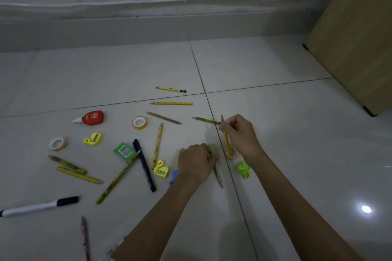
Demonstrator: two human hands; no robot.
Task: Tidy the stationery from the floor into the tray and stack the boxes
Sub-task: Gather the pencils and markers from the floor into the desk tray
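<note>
Fingers of the right hand are closed around two pencils, held above the tiled floor.

A green pencil lying on the floor is covered by the curled left hand; whether it is gripped cannot be told. Other stationery is scattered leftward.

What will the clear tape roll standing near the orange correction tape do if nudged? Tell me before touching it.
The clear tape roll seems tilted up on its edge on the glossy floor tile, so a nudge would probably roll it or tip it flat. It looks small and hollow, so likely light, and stiff enough to pinch through its hole.
</note>
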